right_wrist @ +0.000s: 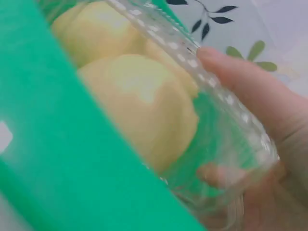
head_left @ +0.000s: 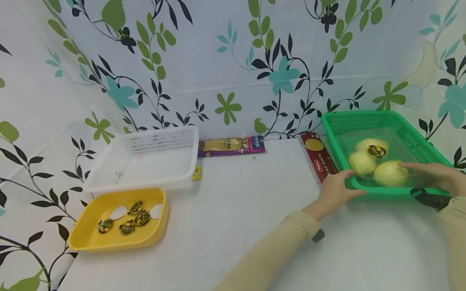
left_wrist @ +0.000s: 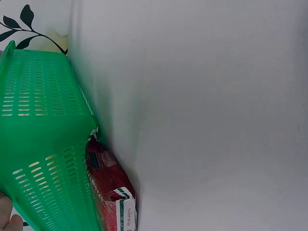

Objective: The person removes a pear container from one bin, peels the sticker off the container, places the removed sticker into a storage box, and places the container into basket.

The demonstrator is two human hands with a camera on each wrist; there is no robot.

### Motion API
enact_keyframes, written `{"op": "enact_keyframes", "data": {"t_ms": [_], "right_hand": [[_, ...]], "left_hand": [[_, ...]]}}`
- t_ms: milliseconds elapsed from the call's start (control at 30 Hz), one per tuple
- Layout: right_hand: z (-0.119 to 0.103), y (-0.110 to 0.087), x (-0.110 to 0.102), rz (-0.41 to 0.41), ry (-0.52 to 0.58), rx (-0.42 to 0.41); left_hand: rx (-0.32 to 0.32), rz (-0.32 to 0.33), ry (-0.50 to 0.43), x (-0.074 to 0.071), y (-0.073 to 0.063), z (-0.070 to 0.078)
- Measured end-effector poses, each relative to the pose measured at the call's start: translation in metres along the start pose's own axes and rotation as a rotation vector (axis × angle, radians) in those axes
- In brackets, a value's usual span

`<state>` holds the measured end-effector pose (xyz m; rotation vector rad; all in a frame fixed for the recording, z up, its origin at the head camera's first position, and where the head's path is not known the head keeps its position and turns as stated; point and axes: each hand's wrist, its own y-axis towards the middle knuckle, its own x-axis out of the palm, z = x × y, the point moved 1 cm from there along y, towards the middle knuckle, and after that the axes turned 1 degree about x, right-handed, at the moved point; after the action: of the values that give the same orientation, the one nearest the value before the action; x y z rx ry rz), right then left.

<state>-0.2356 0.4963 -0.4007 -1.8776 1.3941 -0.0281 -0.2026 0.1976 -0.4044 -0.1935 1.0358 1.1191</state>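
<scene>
At the right in the head view, a clear plastic box (head_left: 404, 145) with three pale yellow round fruits (head_left: 391, 173) lies in a green basket (head_left: 418, 129). A dark oval label (head_left: 377, 151) is on the box's top. My right hand (head_left: 442, 173) grips the box's near right end; its thumb (right_wrist: 236, 72) lies along the rim and a fingertip shows through the clear side. My left hand (head_left: 336, 189) holds the basket's near left corner, with thumb and fingers apart at the rim. The left wrist view catches just its fingertips (left_wrist: 7, 214) beside the basket wall.
A red packet (head_left: 319, 157) leans along the basket's left side. Farther left are a purple packet (head_left: 233, 146), a small yellow sachet (head_left: 197, 173), a white basket (head_left: 145, 157), and a yellow tray (head_left: 120, 242) with several dark labels and white ovals. A patterned cloth hangs behind.
</scene>
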Motion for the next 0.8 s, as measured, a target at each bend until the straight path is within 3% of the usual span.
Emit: {"op": "enact_keyframes", "data": {"t_ms": [200, 367, 533, 633, 800], "right_hand": [[0.0072, -0.0008, -0.0054, -0.051, 0.113, -0.080], [0.0070, -0.0045, -0.0013, -0.096, 0.129, -0.136], [0.0041, -0.0012, 0.0040, -0.119, 0.211, -0.102], [0.0056, -0.0016, 0.0037, -0.094, 0.273, -0.065], [0.0105, -0.0056, 0.0013, -0.029, 0.376, -0.115]], "left_hand": [[0.004, -0.005, -0.007, -0.0016, -0.0002, -0.0023], [0.014, 0.003, 0.000, 0.0001, -0.0017, -0.0034], [0.009, 0.005, 0.019, 0.0033, -0.0028, -0.0015], [0.009, 0.000, 0.044, 0.0049, -0.0032, 0.0011], [-0.004, 0.006, 0.046, 0.0028, -0.0038, 0.0031]]}}
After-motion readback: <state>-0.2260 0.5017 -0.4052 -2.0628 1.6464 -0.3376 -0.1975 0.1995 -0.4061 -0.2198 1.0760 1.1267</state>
